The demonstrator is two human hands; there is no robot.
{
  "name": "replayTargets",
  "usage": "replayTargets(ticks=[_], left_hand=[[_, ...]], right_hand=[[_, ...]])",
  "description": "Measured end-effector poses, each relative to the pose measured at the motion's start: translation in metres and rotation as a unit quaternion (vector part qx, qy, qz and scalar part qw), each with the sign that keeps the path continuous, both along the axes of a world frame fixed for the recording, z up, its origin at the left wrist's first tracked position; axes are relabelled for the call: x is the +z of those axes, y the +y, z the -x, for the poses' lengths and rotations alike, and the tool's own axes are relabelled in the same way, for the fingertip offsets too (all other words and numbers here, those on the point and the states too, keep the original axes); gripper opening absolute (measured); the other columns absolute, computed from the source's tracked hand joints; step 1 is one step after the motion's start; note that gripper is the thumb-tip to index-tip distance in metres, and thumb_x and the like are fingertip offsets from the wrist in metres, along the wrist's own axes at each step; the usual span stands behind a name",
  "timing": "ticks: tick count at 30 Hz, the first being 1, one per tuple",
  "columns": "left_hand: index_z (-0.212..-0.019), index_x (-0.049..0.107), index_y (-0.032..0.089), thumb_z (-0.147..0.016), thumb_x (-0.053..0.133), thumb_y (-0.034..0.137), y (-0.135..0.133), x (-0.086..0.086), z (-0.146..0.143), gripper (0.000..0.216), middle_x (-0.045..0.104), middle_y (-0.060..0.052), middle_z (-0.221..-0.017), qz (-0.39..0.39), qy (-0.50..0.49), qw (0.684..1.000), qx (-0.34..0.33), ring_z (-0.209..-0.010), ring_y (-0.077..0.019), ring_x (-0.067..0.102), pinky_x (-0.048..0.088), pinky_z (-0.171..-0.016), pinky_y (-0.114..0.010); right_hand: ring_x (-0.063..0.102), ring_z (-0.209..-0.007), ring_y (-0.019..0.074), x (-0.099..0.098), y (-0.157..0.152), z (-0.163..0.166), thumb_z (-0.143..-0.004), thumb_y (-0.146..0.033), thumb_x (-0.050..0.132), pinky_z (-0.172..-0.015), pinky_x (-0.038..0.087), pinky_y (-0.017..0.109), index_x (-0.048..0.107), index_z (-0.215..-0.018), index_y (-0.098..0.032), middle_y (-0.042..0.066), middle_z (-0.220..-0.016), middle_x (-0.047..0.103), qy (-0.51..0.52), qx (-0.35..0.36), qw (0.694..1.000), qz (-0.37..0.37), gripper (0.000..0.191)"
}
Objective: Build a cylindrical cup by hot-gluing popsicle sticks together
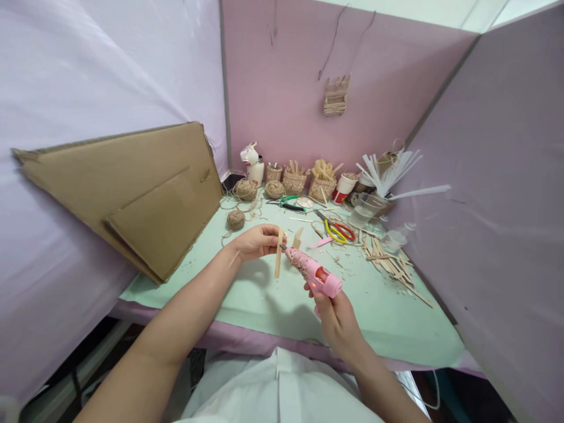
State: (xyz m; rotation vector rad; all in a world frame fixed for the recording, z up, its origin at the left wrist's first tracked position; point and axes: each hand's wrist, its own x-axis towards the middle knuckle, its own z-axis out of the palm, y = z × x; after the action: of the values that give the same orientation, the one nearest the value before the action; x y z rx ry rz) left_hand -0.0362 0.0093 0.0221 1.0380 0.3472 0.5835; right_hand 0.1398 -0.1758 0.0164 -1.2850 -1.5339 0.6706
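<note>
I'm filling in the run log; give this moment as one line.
left hand: holds wooden strip; right hand: holds pink glue gun; nozzle: near strip

Glue gun (314,271): handle (317,311) is largely covered by the right hand (338,317); trigger cannot be made out. Whether the nozzle tip (283,247) touches the wooden strip (278,258) cannot be determined. Left hand (259,241) is partly concealed behind the strip. Left forearm (189,323) and right forearm (383,376) are cut off by the bottom edge. Markings on the red-and-white cup (342,189) are too small to read.
</note>
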Motion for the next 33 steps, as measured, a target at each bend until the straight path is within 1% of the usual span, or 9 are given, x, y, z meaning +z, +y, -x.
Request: replayTargets(ticks=[6,14,19,23,28,33], left_hand=[[-0.075,0.071,0.009,-0.056,0.089,0.026,-0.0001,-0.0003,-0.0002,0.031,0.069,-0.006,-0.074,-0.004,-0.01,1.0,-0.01,-0.065,-0.0123,0.065,0.049,-0.064,-0.023],[-0.074,0.071,0.009,-0.054,0.09,0.026,-0.0006,0.0001,-0.0005,0.033,0.068,-0.005,-0.072,-0.002,-0.004,1.0,0.0,-0.063,-0.0117,0.064,0.049,-0.063,-0.022],[-0.073,0.07,0.009,-0.055,0.089,0.026,-0.0005,-0.0008,-0.0005,0.031,0.068,-0.006,-0.072,-0.005,-0.003,1.0,-0.001,-0.064,-0.0117,0.064,0.049,-0.064,-0.022],[-0.074,0.07,0.009,-0.057,0.088,0.023,0.0003,-0.0013,-0.0004,0.028,0.069,-0.006,-0.071,-0.003,0.0,1.0,0.011,-0.064,-0.0116,0.064,0.049,-0.065,-0.022],[-0.073,0.069,0.009,-0.054,0.09,0.026,0.0022,0.0004,0.0009,0.033,0.068,-0.005,-0.068,0.0,-0.034,0.999,0.04,-0.063,-0.0118,0.064,0.05,-0.064,-0.023],[-0.073,0.068,0.009,-0.051,0.091,0.025,0.0036,0.0015,0.003,0.036,0.067,-0.004,-0.067,0.018,-0.045,0.997,0.053,-0.062,-0.0121,0.064,0.051,-0.065,-0.024]], right_hand=[[0.048,-0.063,0.0147,-0.001,-0.0005,0.0002,-0.095,-0.051,0.039,-0.056,0.043,0.027,0.057,-0.094,-0.02,0.004,-0.081,0.056,0.003,-0.005,1.0,0.004,0.036],[0.047,-0.061,0.014,-0.0016,-0.0002,-0.0007,-0.095,-0.051,0.038,-0.054,0.04,0.026,0.056,-0.093,-0.019,0.003,-0.08,0.056,-0.006,-0.005,1.0,0.008,0.036],[0.047,-0.061,0.0141,-0.0008,-0.0002,-0.0007,-0.095,-0.053,0.037,-0.054,0.041,0.026,0.056,-0.092,-0.02,0.003,-0.079,0.056,-0.006,-0.003,1.0,0.01,0.038],[0.048,-0.062,0.0146,0.0008,-0.0008,-0.0005,-0.095,-0.052,0.037,-0.055,0.043,0.027,0.056,-0.091,-0.02,0.003,-0.079,0.056,-0.008,0.0,1.0,0.007,0.038],[0.053,-0.069,0.0167,0.0018,-0.0018,-0.0011,-0.095,-0.052,0.038,-0.06,0.045,0.027,0.057,-0.093,-0.02,0.004,-0.081,0.058,-0.024,0.003,1.0,0.006,0.037],[0.051,-0.066,0.0155,0.0002,-0.0025,-0.0012,-0.095,-0.051,0.038,-0.056,0.043,0.026,0.057,-0.095,-0.019,0.004,-0.082,0.058,-0.02,0.008,1.0,0.021,0.037]])
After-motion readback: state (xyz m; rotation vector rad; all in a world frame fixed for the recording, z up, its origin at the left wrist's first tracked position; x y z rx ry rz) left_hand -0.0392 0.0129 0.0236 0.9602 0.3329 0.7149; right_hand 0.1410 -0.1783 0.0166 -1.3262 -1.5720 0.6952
